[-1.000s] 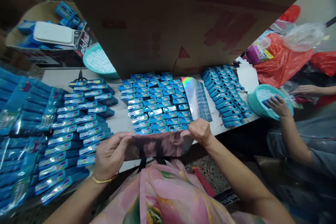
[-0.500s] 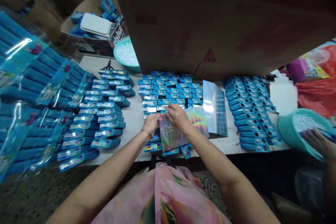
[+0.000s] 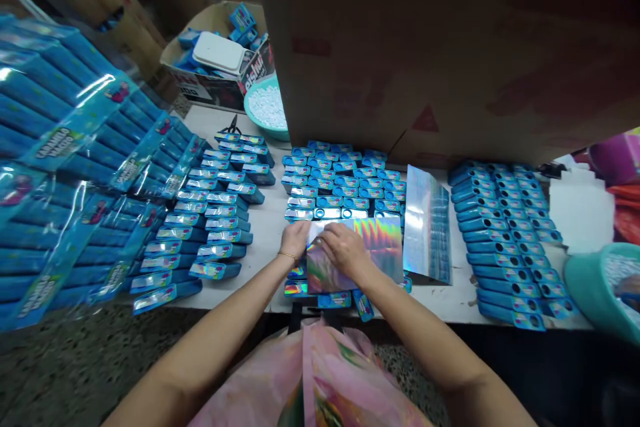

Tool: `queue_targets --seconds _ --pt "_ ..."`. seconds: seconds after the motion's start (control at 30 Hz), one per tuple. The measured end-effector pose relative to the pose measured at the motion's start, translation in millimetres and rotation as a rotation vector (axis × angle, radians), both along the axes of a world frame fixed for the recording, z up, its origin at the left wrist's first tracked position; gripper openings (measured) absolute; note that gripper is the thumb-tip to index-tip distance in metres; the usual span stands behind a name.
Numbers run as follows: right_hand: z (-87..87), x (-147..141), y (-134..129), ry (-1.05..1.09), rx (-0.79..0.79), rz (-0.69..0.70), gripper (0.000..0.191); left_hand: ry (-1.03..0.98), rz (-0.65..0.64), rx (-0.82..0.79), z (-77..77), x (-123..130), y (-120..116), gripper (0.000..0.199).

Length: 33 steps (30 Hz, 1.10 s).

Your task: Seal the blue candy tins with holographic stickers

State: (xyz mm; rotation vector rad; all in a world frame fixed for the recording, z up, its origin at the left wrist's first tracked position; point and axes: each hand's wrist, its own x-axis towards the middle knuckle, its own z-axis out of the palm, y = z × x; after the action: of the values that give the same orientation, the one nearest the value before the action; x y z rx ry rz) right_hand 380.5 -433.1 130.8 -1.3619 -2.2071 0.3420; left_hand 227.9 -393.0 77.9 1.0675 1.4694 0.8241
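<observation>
A shiny rainbow-coloured sheet (image 3: 383, 247) lies over the lower part of a group of small blue boxes (image 3: 327, 173) at the table's middle. At the sheet's upper left corner is my left hand (image 3: 296, 239), its fingers closed at the edge; what they pinch is too small to make out. My right hand (image 3: 344, 247) rests over the left part of the sheet with bent fingers on it. Just right of the boxes, a second shiny sheet stack (image 3: 425, 223) lies on the white table (image 3: 265, 213).
Blue boxes stand in rows at left (image 3: 215, 213) and right (image 3: 505, 240). Plastic-wrapped packs (image 3: 75, 133) fill the far left. A large carton (image 3: 400, 47) rises behind. Teal tubs of white pieces stand at back left (image 3: 267, 107) and right (image 3: 585, 287), the latter by another person's hand.
The view has shifted, so most things sit further right. The sheet lies more level, and my right hand has moved slightly down over it. The other person's hand at the right tub is mostly out of view.
</observation>
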Motion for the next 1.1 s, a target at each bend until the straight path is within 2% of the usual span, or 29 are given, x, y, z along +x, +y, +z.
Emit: queue_targets --seconds 0.07,0.1,0.17,0.27,0.33,0.43,0.57,0.67,0.8,0.93,1.03,1.1 --pt "19.5 -3.1 10.5 0.229 -0.139 -0.106 0.016 0.184 -0.078 0.179 -8.5 -12.3 8.0 0.023" --pt "26.6 -4.8 19.5 0.357 -0.217 -0.167 0.017 0.21 -0.101 0.227 -11.5 -18.0 11.9 0.02" --pt "32.5 -9.9 42.7 0.621 -0.407 -0.281 0.016 0.116 -0.056 0.227 -13.7 -27.3 20.1 0.015" --pt "20.8 -23.5 78.6 0.977 -0.699 -0.384 0.018 -0.141 0.113 0.109 -7.5 -37.1 36.1 0.031" --pt "6.4 -35.7 95.7 1.119 -0.789 -0.425 0.022 -0.34 0.173 -0.006 1.0 -43.9 50.0 0.047" --pt "-11.2 -55.5 110.9 1.199 -0.781 -0.477 0.026 -0.524 0.196 -0.117 13.8 -56.7 71.6 0.047" --pt "-22.4 -82.5 127.0 1.255 -0.734 -0.576 0.026 -0.48 0.28 -0.112 23.6 -74.6 95.8 0.046" --pt "-29.1 -101.0 142.4 1.283 -0.705 -0.666 0.028 -0.469 0.268 -0.114 24.4 -85.9 111.9 0.046" --pt "-41.4 -116.6 163.7 1.333 -0.634 -0.719 0.028 -0.37 0.198 -0.067 14.4 -96.2 136.3 0.051" --pt "-57.4 -121.6 184.7 1.339 -0.599 -0.769 0.026 -0.221 0.221 0.065 -4.5 -96.8 165.8 0.047" --pt "-69.2 -121.4 201.1 1.247 -0.512 -0.783 0.022 -0.083 0.275 0.144 -17.2 -90.7 190.3 0.044" --pt "-74.2 -119.7 211.6 1.092 -0.443 -0.803 0.021 -0.01 0.299 0.162 -23.5 -85.6 206.9 0.044"
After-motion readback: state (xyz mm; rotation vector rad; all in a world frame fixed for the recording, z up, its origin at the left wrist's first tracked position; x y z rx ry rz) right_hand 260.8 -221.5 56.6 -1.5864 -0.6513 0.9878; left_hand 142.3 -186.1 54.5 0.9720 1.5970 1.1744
